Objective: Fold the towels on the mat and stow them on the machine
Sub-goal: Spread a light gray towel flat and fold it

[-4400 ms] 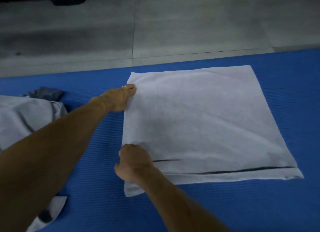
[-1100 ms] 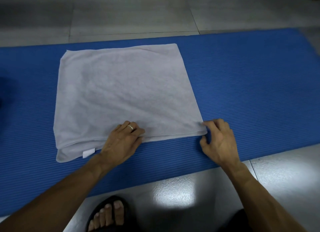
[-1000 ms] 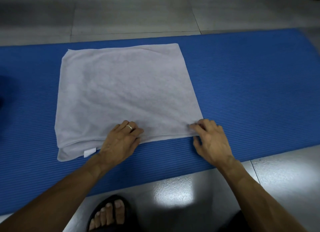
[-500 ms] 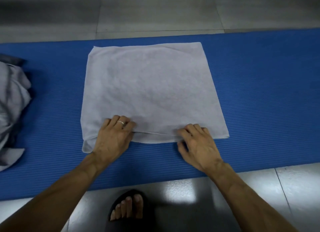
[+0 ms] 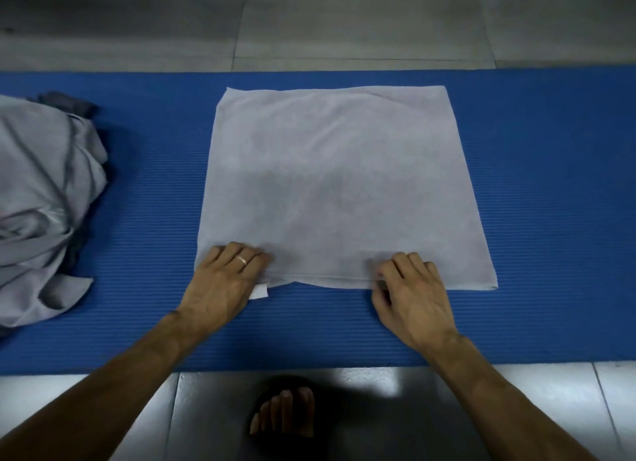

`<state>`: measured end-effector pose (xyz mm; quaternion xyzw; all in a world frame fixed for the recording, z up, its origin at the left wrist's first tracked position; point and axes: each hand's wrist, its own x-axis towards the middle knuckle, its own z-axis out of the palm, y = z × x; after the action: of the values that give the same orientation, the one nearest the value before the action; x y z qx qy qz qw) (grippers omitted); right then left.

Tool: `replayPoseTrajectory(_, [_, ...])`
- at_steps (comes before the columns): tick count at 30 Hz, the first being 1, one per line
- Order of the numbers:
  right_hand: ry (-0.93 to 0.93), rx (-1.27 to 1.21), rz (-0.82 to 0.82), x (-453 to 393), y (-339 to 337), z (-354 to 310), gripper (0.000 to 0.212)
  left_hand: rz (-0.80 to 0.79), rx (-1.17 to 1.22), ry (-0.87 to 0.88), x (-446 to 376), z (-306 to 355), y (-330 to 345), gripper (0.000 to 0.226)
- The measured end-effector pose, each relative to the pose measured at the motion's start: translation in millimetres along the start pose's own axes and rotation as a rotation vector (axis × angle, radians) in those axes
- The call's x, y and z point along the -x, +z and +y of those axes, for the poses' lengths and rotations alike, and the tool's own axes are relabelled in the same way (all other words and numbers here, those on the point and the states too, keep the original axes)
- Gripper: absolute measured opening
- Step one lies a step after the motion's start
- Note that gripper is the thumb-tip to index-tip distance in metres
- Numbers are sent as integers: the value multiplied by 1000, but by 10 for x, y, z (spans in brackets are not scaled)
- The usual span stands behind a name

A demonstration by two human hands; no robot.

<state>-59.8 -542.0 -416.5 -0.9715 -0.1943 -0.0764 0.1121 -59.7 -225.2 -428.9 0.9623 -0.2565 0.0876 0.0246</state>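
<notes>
Two hands at the near edge of a folded pale towel [image 5: 340, 185], flat mid-way along a blue mat [image 5: 550, 185]. Left hand [image 5: 223, 281] pressing the near left corner with straight fingers, ring visible; right hand [image 5: 413, 295] pinching the near hem, thumb tucked beneath. Heaped grey cloth [image 5: 41, 202] far left on the mat, sandalled foot [image 5: 285, 416] on the tiled floor [image 5: 344, 19].

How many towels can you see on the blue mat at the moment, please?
2 at least: a folded towel flat mid-mat under both hands, and a crumpled grey heap at the mat's left end, which may hold several; a darker cloth peeks out behind it.
</notes>
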Motion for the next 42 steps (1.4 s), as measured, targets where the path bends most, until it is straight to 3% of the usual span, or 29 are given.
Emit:
replayPoseTrajectory(3, [-85,25,-32,-184,81,-203,20,-6,30,-137,18,-49,-49,34])
replayPoseTrajectory(6, [-204,68,-28,-287,196,-295,28,13,30,-124,25,-98,-112,27])
replayPoseTrajectory(10, [-185,50,45,-223,143,-238,17,62,50,-86,23,-102,-208,29])
replayPoseTrajectory(13, [-234,76,-25,-105,142,-224,25,-78,49,37,193,-85,-128,31])
replayPoseTrajectory(16, [-185,17,-82,-105,131,-281,24,-176,68,-22,337,-64,-92,33])
replayPoseTrajectory(20, [-200,46,-146,-127,159,-352,26,-170,-1,-77,373,-102,-106,32])
replayPoseTrajectory(25, [-194,75,-103,-140,230,-329,24,-92,-18,54,344,-265,-175,34])
replayPoseTrajectory(29, [-194,58,-98,-113,219,-350,16,-238,-46,187,487,-386,-153,35])
replayPoseTrajectory(31, [-187,30,-121,-137,168,-384,20,-245,-17,141,468,-342,-208,27])
replayPoseTrajectory(35, [-160,-73,-34,-393,115,-499,23,-118,72,-75,-32,-58,-222,42])
replayPoseTrajectory(39, [-24,-99,-164,-824,344,-602,51,-319,103,-250,-608,130,57,61])
replayPoseTrajectory(42, [115,16,-330,-771,425,-248,67,-431,35,-223,-566,99,213,74])
